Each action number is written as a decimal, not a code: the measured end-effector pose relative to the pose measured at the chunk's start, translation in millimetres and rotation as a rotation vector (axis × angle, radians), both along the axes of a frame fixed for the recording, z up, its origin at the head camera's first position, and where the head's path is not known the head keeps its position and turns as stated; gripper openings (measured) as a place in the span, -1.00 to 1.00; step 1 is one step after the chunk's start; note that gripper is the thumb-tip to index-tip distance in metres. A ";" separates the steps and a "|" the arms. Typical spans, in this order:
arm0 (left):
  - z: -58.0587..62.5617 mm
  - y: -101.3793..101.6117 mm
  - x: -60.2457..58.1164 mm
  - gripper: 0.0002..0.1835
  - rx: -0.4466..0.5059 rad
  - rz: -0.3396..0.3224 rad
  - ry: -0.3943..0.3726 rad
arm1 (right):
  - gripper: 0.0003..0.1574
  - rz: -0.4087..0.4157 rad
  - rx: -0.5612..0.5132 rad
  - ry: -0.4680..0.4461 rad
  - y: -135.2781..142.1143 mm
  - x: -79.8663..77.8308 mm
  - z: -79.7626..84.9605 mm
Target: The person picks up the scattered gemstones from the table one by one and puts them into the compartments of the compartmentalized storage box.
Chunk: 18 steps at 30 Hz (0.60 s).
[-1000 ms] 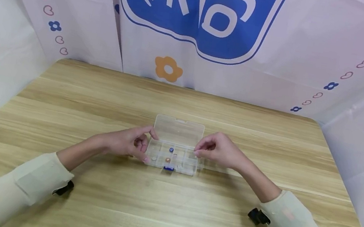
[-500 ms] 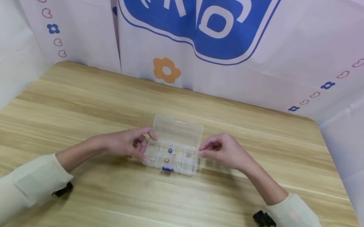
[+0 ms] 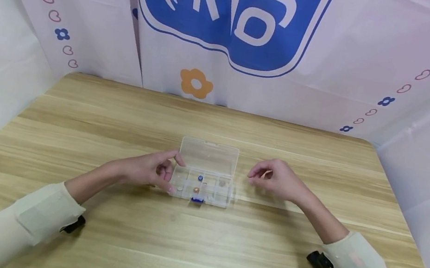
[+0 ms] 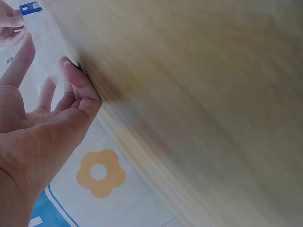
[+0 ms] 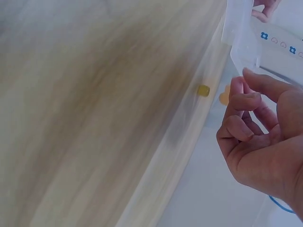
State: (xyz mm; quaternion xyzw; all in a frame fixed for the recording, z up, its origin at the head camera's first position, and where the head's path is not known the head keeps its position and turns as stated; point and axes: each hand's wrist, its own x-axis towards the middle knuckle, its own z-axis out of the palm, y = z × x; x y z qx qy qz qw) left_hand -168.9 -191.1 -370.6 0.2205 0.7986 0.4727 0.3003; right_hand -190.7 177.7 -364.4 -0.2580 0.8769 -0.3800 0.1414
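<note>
A clear plastic compartment box (image 3: 208,188) stands on the table with its lid (image 3: 208,156) raised and a blue latch (image 3: 197,200) in front. My left hand (image 3: 150,169) holds the box's left end between index finger and thumb. Inside lie a blue bead (image 3: 200,178), an orange bead (image 3: 196,189) and small pale pieces. To the right of the box, my right hand (image 3: 277,181) hovers apart from it, fingers loosely curled, thumb and index tips close together with nothing visible between them. In the right wrist view a yellow bead (image 5: 203,90) sits on the table near that hand.
The wood-grain table (image 3: 197,248) extends around the box on all sides. A white printed curtain (image 3: 313,98) hangs along its far edge, with more white sheeting (image 3: 6,40) at the left and right. A black wrist camera (image 3: 320,261) shows under the right sleeve.
From over the box's right compartments, my right hand has moved away to the right, clear of the rim. My left hand keeps its hold on the box's left end.
</note>
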 end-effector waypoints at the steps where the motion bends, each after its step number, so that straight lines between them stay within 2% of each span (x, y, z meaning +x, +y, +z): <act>1: 0.0 -0.1 0.0 -0.38 0.000 0.000 0.000 | -0.94 -0.001 -0.001 -0.001 1.0 -0.2 -0.2; 5: -0.3 -0.1 -0.4 -0.38 0.000 -0.002 -0.001 | -0.93 -0.004 0.014 -0.009 3.8 -0.7 -0.4; 13: -0.6 0.4 -0.9 -0.37 -0.004 0.000 -0.004 | -0.92 0.008 0.160 0.025 6.9 -1.4 0.1; 18: -0.4 0.1 -1.1 -0.37 -0.009 0.002 -0.009 | -0.90 0.000 0.191 0.012 8.1 -2.5 -0.8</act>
